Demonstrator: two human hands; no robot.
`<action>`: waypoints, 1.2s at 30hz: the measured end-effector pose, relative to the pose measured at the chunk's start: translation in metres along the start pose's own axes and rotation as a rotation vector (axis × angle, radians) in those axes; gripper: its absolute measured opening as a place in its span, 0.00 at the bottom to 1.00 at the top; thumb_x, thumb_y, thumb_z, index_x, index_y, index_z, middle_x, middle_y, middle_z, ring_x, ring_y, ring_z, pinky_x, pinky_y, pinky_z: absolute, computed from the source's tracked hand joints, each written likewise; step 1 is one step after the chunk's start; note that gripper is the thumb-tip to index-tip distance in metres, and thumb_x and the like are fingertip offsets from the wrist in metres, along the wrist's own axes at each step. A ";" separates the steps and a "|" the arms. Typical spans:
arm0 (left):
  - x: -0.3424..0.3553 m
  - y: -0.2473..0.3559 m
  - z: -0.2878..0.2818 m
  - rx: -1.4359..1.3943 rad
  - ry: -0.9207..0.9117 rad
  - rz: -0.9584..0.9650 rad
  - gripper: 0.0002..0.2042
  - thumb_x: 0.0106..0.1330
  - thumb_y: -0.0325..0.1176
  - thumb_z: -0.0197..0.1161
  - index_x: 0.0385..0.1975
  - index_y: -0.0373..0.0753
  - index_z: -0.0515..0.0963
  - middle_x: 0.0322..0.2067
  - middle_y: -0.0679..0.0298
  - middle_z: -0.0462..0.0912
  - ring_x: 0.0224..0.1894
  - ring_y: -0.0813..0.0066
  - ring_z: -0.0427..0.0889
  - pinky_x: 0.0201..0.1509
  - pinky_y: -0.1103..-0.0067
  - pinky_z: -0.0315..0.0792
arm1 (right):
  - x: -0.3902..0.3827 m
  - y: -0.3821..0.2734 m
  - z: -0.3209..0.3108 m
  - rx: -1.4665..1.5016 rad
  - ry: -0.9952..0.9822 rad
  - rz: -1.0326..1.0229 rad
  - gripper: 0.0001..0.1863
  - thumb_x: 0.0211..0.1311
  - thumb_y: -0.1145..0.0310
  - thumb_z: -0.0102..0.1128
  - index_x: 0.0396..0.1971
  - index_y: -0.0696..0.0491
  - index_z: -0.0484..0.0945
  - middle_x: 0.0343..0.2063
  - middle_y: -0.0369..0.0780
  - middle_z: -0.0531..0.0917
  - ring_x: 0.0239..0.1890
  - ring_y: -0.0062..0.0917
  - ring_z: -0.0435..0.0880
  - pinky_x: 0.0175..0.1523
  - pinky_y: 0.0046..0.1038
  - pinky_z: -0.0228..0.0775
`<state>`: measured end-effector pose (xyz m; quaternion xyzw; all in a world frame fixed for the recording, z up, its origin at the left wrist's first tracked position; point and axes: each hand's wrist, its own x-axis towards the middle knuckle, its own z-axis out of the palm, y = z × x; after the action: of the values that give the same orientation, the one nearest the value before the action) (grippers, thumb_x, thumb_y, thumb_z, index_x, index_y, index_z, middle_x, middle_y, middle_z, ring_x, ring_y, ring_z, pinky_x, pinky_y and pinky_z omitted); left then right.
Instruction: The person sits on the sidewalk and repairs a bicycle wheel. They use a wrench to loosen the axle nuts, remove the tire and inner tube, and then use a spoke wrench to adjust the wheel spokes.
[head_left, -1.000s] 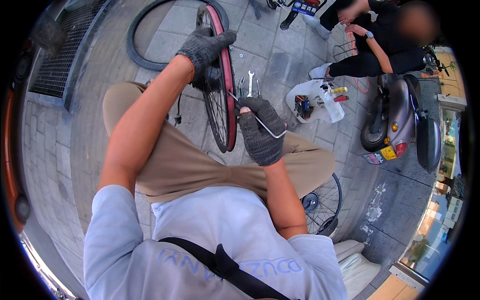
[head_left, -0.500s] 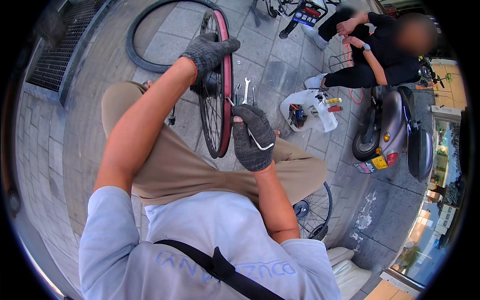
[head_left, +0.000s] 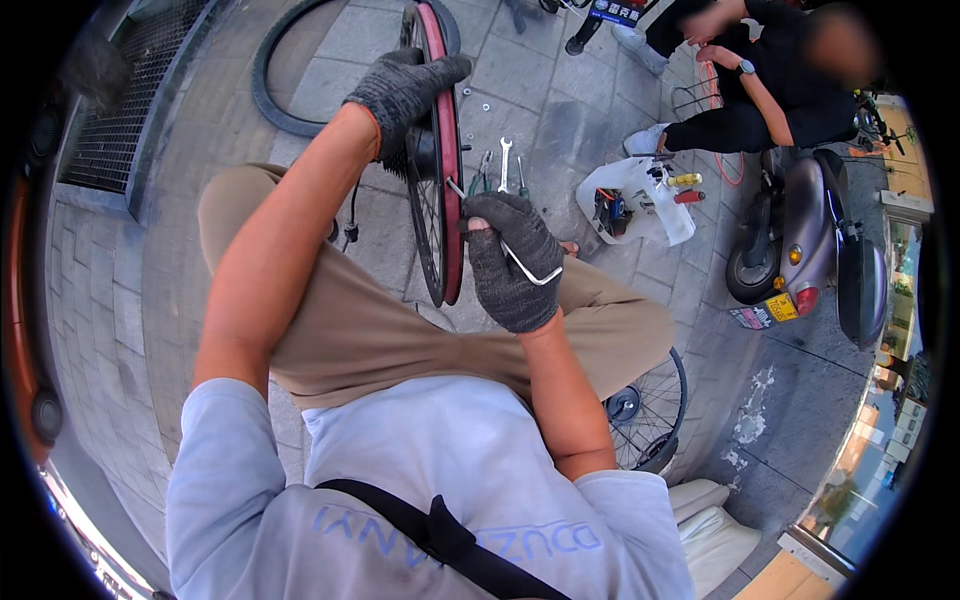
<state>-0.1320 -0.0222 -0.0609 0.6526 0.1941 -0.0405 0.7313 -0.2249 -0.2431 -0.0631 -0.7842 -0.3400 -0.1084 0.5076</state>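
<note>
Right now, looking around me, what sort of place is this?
Probably an outdoor pavement beside a street: grey paving slabs, a standing scooter, and a wrench lying on the ground near the bicycle wheel.

1. We see a thin-spoked bicycle wheel with a reddish-pink outer band (head_left: 453,225), upright, viewed nearly edge-on, its dark cogs at left.
2. We note a slender silver metal rod (head_left: 524,269), bent-ended, slanting through the grey-gloved right hand (head_left: 508,270), its tip at the band.

Soft daylight, fisheye-bent edges, black corners
</note>
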 end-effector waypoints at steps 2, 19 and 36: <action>0.001 0.000 0.000 0.005 -0.002 -0.029 0.18 0.62 0.46 0.73 0.37 0.37 0.79 0.27 0.64 0.78 0.28 0.75 0.78 0.33 0.75 0.76 | -0.001 0.003 -0.001 0.028 -0.019 0.038 0.07 0.66 0.79 0.61 0.42 0.60 0.82 0.38 0.45 0.85 0.38 0.33 0.85 0.46 0.31 0.77; 0.005 0.000 -0.001 0.035 -0.024 -0.086 0.21 0.61 0.47 0.72 0.40 0.34 0.78 0.29 0.62 0.79 0.29 0.73 0.78 0.33 0.71 0.77 | -0.012 0.009 0.001 0.261 -0.036 0.238 0.08 0.71 0.77 0.57 0.45 0.63 0.81 0.40 0.44 0.86 0.37 0.25 0.88 0.44 0.27 0.81; 0.011 -0.009 0.001 0.151 -0.044 0.038 0.34 0.59 0.56 0.73 0.50 0.27 0.78 0.33 0.56 0.83 0.31 0.71 0.82 0.33 0.70 0.81 | -0.011 0.019 0.010 0.975 0.086 0.592 0.11 0.70 0.73 0.60 0.46 0.65 0.81 0.39 0.46 0.86 0.37 0.33 0.89 0.42 0.35 0.84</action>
<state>-0.1248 -0.0224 -0.0727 0.7085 0.1621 -0.0555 0.6846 -0.2230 -0.2442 -0.0867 -0.5162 -0.0955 0.1761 0.8327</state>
